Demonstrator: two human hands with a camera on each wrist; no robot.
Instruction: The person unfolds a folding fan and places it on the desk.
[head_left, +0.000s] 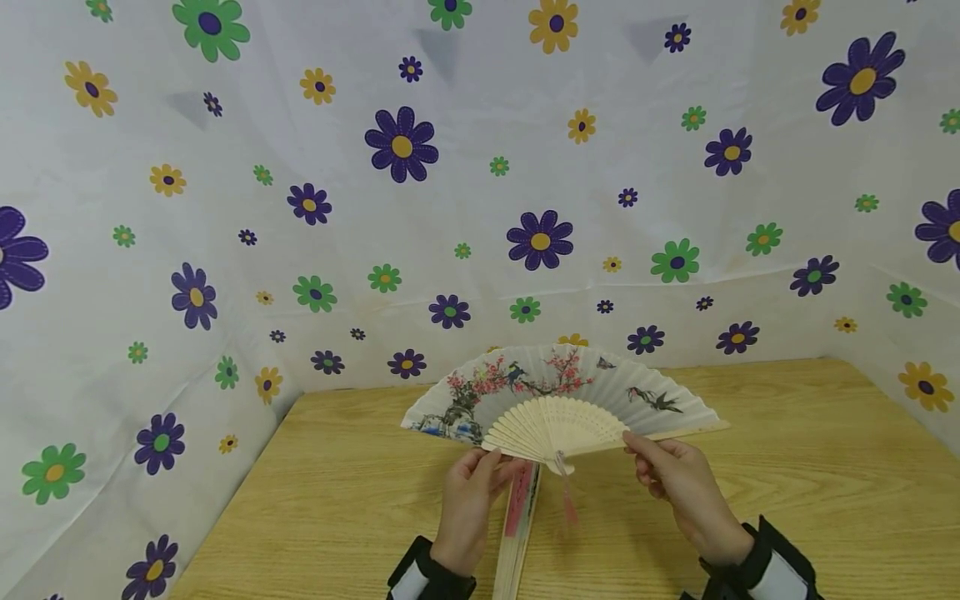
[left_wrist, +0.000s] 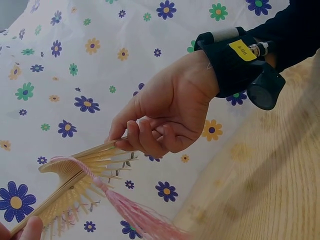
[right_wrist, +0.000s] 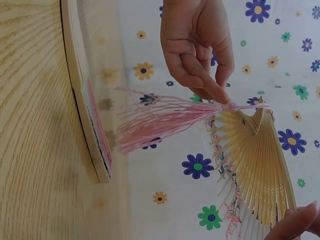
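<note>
An unfolded folding fan (head_left: 555,425) is held up above the wooden table. Its pale leaf shows pink blossoms, birds and dark branches, over pierced bamboo ribs. My left hand (head_left: 468,504) pinches the fan's left edge, thumb on top. On the other side, my right hand (head_left: 686,487) pinches the right outer rib between thumb and fingers. A pink tassel (right_wrist: 170,120) hangs from the pivot. In the left wrist view, my right hand (left_wrist: 170,105) shows its curled fingers at the rib. Beneath the open fan lies a second, folded fan (head_left: 519,525) with a pink and dark edge.
The wooden tabletop (head_left: 337,517) spreads around both hands. White cloth (head_left: 480,208) printed with purple, green and yellow flowers stands behind the table and along its sides. Both wrists wear dark bands; one carries a yellow label (left_wrist: 242,50).
</note>
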